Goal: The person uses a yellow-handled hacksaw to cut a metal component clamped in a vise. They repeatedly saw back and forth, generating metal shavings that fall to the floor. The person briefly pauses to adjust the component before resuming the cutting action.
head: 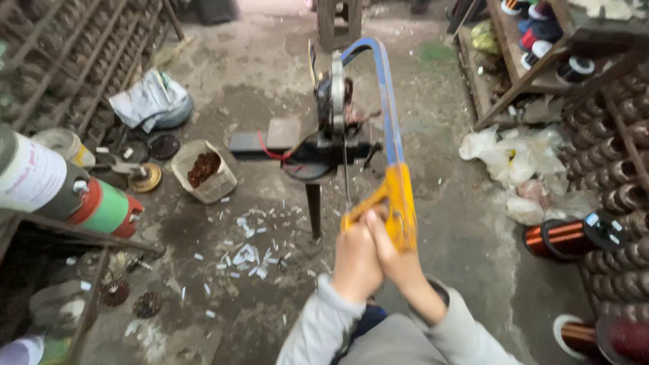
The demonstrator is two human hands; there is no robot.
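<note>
Both hands, left hand (356, 260) and right hand (395, 260), grip the yellow handle of a hacksaw (392, 142) low-centre; its blade meets the clamped motor part (336, 101) at centre, so sawing looks underway, needing steady strokes.

One hacksaw (389, 135), two hands (356, 260) (399, 260), one vise stand (324, 145), one open sack (203, 172), two copper wire spools (564, 238) (595, 336), two cans (34, 176) (108, 208).

Stained concrete floor (446, 223) strewn with white scraps (247, 253), flanked by metal racks (81, 61) and wooden shelves (514, 74).
</note>
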